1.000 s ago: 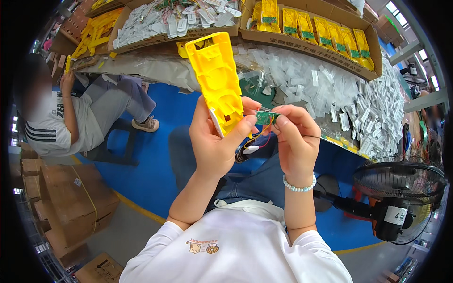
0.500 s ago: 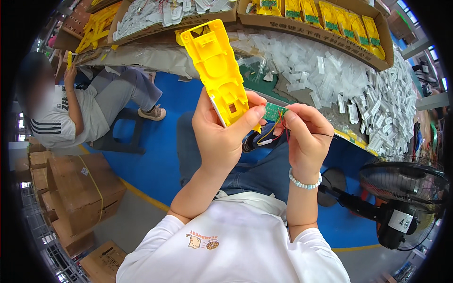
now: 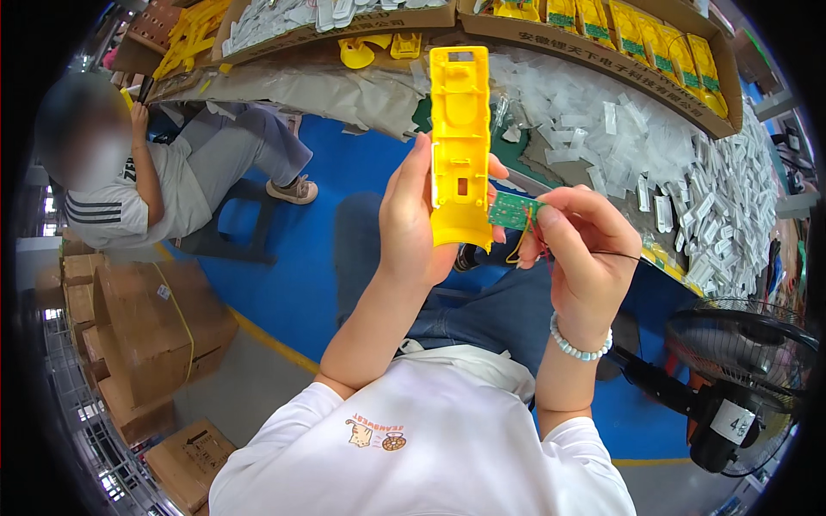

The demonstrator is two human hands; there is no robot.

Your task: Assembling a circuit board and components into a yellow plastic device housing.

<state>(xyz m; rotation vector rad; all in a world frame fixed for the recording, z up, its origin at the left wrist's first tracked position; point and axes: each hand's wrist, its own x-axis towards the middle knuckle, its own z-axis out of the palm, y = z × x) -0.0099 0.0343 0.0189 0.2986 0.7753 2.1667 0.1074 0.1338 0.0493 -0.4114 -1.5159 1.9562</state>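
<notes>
Btwn hands (image 3: 407, 221) (image 3: 594, 245), R-held grn PCB (image 3: 514, 211) is by L-held yel. shell (image 3: 460, 148).

Left of the left hand (image 3: 409, 215), a hand could pass over the blue floor (image 3: 323, 163) as far as the co-worker's leg (image 3: 237, 159) and stool (image 3: 206, 234). Straight ahead, the raised yellow shell (image 3: 460, 142) blocks the way to the bench (image 3: 344, 95), though its left side leaves a way round. The green circuit board (image 3: 514, 210) sits tight beside the shell, and wires (image 3: 527, 236) cross below it, beside the right hand (image 3: 594, 241). Heaped plastic pieces (image 3: 585, 129) and a carton wall (image 3: 619, 73) obstruct low reaches beyond; a fan (image 3: 744, 353) stands rightward.
</notes>
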